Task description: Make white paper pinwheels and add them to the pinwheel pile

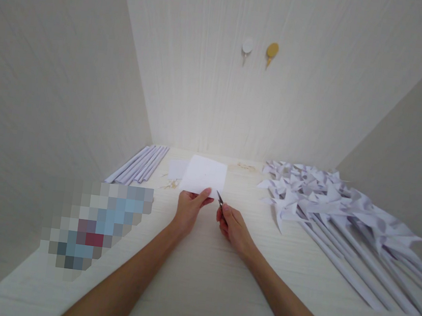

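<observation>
The left hand [189, 209] grips the near edge of the white paper square [205, 175] above the table [195, 289], the right hand [232, 226] grasps scissors [220, 199] near its corner, paper pinwheels [327, 194] lie at right, paper tubes [141, 164] and a pixelated object [105, 224] at left, and the square partly obscures a flat sheet [177, 169].

Light: soft, dim, greyish; brightest mid-frame. Corners: darkened. Wide-angle stretch towards edges. Detail: slightly soft. Pixelated patch [100, 229]: lower left.

- We see a plain white sheet [205, 175].
- Around four o'clock, lilac-white pinwheels [328, 194].
- At one o'clock, a gold hook [272, 49].
- Beneath, we note a cream tabletop [196, 279], faintly streaked.
</observation>
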`<control>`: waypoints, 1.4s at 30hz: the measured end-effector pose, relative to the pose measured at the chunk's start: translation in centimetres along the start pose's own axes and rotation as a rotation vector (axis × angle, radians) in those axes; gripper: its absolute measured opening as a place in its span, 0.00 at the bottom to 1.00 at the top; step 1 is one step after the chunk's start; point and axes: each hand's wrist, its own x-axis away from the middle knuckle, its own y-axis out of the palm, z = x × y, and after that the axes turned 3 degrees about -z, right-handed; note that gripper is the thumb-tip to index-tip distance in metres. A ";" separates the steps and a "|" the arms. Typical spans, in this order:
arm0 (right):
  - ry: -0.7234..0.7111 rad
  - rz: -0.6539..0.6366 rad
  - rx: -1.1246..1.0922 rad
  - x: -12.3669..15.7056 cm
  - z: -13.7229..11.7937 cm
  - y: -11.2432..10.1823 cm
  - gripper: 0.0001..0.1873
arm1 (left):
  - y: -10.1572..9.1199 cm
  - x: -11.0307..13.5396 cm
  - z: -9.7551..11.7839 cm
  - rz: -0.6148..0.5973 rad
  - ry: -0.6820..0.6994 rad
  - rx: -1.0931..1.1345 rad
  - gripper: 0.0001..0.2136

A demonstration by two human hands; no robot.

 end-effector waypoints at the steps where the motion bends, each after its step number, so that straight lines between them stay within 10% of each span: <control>1: -0.001 0.003 0.007 0.0 0.0 0.0 0.22 | 0.0 0.0 0.0 0.000 0.001 -0.002 0.10; 42: -0.109 0.102 0.392 0.2 -0.1 0.0 0.21 | -0.2 -0.2 -0.3 -0.016 0.029 -0.044 0.11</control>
